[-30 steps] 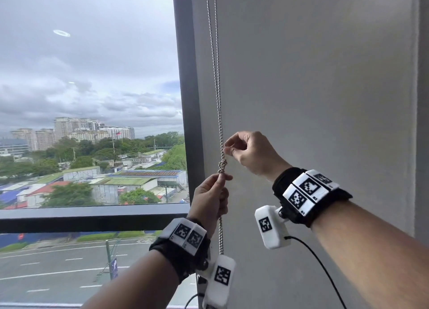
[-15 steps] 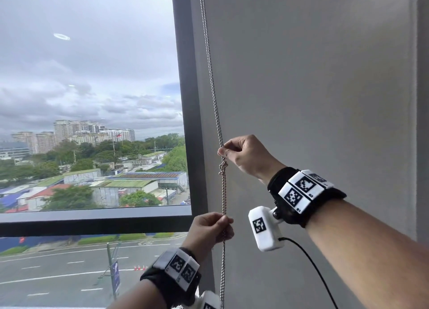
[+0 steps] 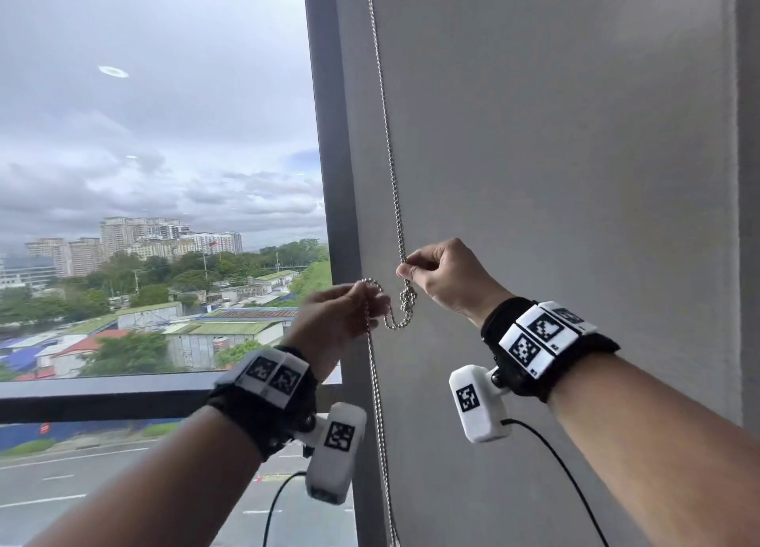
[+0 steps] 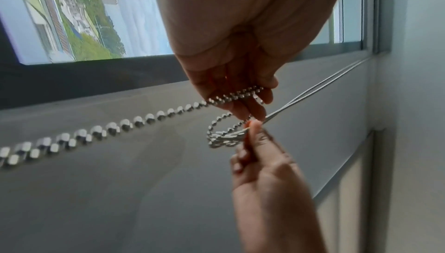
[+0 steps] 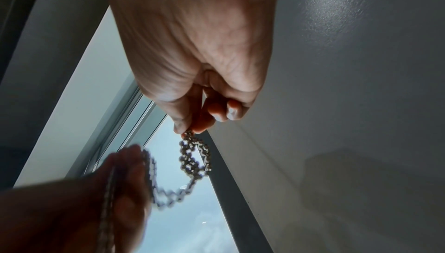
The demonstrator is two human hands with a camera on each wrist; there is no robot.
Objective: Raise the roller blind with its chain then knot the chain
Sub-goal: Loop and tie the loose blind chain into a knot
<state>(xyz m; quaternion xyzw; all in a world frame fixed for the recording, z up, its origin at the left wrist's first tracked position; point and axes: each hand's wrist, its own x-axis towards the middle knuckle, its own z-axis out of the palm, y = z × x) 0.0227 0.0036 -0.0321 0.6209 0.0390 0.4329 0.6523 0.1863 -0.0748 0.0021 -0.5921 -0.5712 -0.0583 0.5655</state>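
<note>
Item: chain [image 3: 386, 143], metal beads, two strands running side by side down the left edge of the grey blind [image 3: 555, 156], beside the dark window frame [image 3: 325, 143]. Condition: a knot [image 3: 408, 297] already formed just below the right hand [image 3: 448, 277], with a slack loop sagging from it across to the left hand [image 3: 341, 320]; the rest hangs straight down out of view. Right hand: thumb and forefinger pinch the strands directly above the knot, other fingers curled. Left hand: blurred, fingers closed round the lower strands, chain draped over them. Handling, as judged: light, limp, no stiffness; smooth beads likely to slide, so a knot may loosen. Best held close to the knot on both sides, pulled gently.
</note>
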